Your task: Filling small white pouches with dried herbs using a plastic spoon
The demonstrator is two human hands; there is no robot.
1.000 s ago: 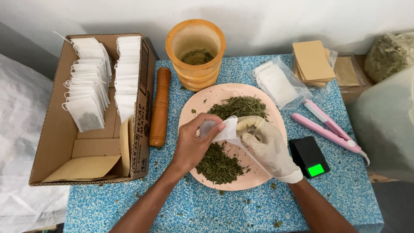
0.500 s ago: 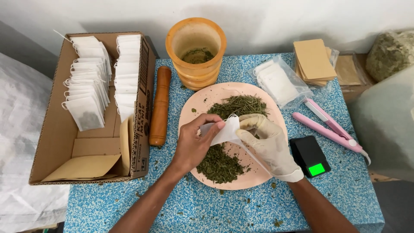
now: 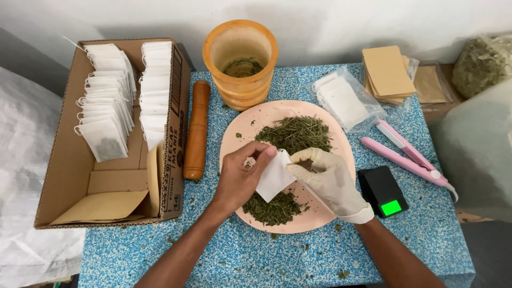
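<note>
My left hand pinches the top of a small white tea bag and holds it over a pink plate. My right hand, in a cream glove, presses against the bag's mouth with a pinch of dried green herbs in its fingers. Two heaps of dried herbs lie on the plate, one at the far side and one at the near side.
A cardboard box with rows of filled white tea bags stands at the left. A wooden pestle, an orange mortar, a clear packet of empty bags, brown envelopes, a pink sealer and a black scale surround the plate.
The tea bag has tilted and dropped slightly lower over the plate. My gloved right hand has closed in against its mouth. The rest is unchanged.
</note>
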